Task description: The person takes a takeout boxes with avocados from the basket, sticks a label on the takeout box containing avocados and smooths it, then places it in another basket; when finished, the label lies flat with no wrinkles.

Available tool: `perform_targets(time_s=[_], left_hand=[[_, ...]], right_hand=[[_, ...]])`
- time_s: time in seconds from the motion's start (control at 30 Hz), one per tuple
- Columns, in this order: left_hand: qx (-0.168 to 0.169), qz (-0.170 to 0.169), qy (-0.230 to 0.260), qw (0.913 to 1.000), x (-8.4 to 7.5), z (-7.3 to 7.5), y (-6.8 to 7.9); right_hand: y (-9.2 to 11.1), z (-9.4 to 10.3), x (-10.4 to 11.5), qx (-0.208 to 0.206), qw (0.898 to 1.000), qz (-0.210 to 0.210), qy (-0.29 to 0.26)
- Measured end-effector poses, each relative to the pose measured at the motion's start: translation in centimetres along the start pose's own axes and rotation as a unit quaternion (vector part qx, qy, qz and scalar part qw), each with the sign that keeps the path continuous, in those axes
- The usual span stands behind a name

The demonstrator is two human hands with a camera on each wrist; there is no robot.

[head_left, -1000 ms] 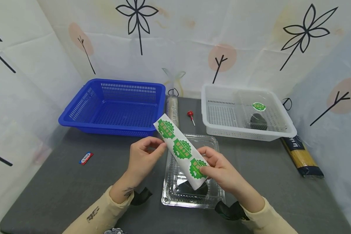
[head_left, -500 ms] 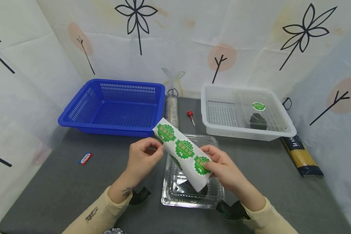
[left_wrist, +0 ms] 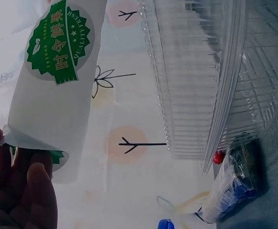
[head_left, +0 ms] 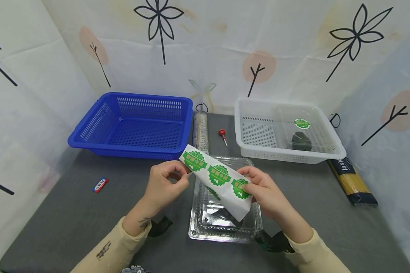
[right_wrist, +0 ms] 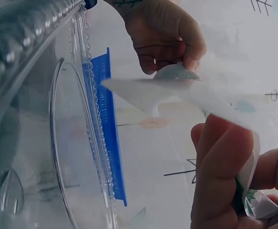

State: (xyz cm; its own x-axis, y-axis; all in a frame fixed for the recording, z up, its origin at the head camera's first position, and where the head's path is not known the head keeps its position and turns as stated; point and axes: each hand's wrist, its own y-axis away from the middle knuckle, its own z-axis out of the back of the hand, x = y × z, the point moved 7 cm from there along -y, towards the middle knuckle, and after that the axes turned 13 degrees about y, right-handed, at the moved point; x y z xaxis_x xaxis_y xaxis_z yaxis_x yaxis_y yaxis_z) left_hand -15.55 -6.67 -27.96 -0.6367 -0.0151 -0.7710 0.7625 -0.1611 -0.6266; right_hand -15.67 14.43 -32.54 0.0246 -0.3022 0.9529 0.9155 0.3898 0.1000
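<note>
My left hand (head_left: 165,182) pinches the edge of a round sticker (right_wrist: 177,71) at the left side of a white strip of green-and-gold stickers (head_left: 219,174). In the right wrist view that sticker stands partly off the backing. My right hand (head_left: 264,189) grips the strip's right end, thumb on top, and the strip bends over its fingers. Below both hands a clear plastic clamshell box (head_left: 225,234) lies on the grey table, a dark round patch showing through it. In the left wrist view my left fingers (left_wrist: 38,186) are at the strip's lower edge.
A blue basket (head_left: 130,149) stands at back left. At back right, a white basket (head_left: 259,151) holds a clear box with a green sticker (head_left: 302,124). Around lie a red lollipop (head_left: 222,132), a small wrapped candy (head_left: 100,185), a spaghetti pack (head_left: 355,185) and a clear filled bag (head_left: 200,131).
The strip has shifted slightly right and down and bends more, its lower edge curling. My left hand has drawn slightly left, and the pinched sticker edge now shows between fingers and strip.
</note>
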Motion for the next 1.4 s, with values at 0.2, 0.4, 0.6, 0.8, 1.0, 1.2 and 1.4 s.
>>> perform_targets(time_s=[0.2, 0.4, 0.6, 0.8, 1.0, 1.2, 1.4], left_hand=[[0.015, -0.011, -0.012, 0.9997, 1.6, 0.3, 0.3], [0.028, -0.029, -0.010, 0.9992, 1.3, 0.4, 0.2], [0.041, -0.058, 0.003, 0.9975, 1.1, 0.5, 0.2], [0.055, -0.051, 0.009, 0.9971, 1.0, 0.6, 0.1], [0.065, -0.051, 0.014, 0.9965, -0.5, 0.4, -0.2], [0.058, -0.048, 0.048, 0.9960, -1.6, 1.1, -0.6], [-0.018, -0.051, 0.145, 0.9880, -0.1, 4.5, -0.2]], right_hand=[[-0.1, 0.3, -0.3, -0.011, 1.000, 0.001, 0.000], [-0.1, 0.5, -0.4, -0.019, 1.000, 0.001, -0.010], [-0.1, 0.7, -0.5, -0.026, 1.000, -0.001, -0.017], [-0.1, 0.9, -0.4, -0.027, 0.999, 0.006, -0.028], [-0.1, 1.1, -0.4, -0.031, 0.999, 0.013, -0.026], [0.0, 2.3, -0.9, -0.064, 0.998, 0.001, -0.021], [1.1, 5.6, -1.7, -0.129, 0.990, -0.005, -0.049]])
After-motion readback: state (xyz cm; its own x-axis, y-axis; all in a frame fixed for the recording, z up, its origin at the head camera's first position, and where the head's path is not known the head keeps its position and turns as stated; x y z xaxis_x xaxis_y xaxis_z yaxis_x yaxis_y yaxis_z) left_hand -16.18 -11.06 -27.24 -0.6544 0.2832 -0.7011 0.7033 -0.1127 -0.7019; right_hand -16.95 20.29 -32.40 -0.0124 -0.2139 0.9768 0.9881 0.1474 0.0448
